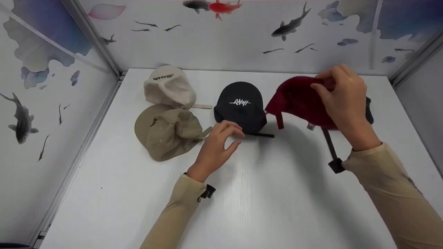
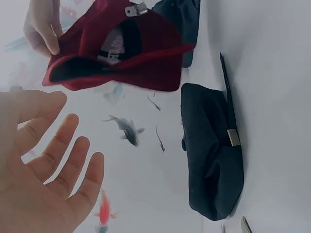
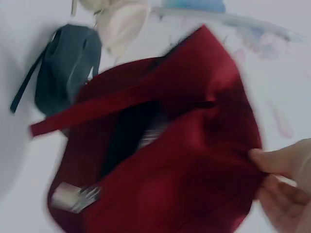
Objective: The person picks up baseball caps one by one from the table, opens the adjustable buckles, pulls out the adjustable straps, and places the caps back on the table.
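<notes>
A dark red cap (image 1: 299, 98) hangs above the white table, tilted, its adjusting strap dangling. My right hand (image 1: 344, 97) pinches the cap's edge between thumb and fingers; in the right wrist view the cap (image 3: 170, 179) shows its inner side, a metal buckle and a loose strap. My left hand (image 1: 219, 145) holds nothing, its fingers loosely spread in the left wrist view. It is nearest to a black cap (image 1: 238, 103) with white lettering, overlapping its front edge in the head view. Behind the red cap, another dark cap (image 1: 369, 110) is mostly hidden.
On the table's left side lie a cream cap (image 1: 169, 86) with dark lettering and, in front of it, a khaki cap (image 1: 169, 133). White panels printed with fish and lotus leaves wall in the table (image 1: 114, 207) at the back and sides.
</notes>
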A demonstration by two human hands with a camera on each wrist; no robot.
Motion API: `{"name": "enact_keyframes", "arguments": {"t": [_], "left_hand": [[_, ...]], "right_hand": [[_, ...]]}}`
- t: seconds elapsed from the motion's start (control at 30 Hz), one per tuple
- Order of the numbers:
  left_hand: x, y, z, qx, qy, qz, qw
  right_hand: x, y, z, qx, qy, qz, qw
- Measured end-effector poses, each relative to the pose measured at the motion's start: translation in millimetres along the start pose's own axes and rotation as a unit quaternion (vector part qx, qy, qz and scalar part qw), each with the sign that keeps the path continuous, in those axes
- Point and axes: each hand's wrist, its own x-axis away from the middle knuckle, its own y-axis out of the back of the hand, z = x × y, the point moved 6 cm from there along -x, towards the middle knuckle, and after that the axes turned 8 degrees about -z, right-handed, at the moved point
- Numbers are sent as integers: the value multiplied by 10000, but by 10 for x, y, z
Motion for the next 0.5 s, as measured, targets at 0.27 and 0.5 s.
{"name": "enact_keyframes", "arguments": {"t": [0.27,0.5], "left_hand": [[10,-33,93,-21,196,129,9997],[-3,-62,167,-112,311,262,9991]], "right_hand": [[117,-293,-237,492,5,1078,9930],[176,-418,-394,306,-217,1652,9855]]}}
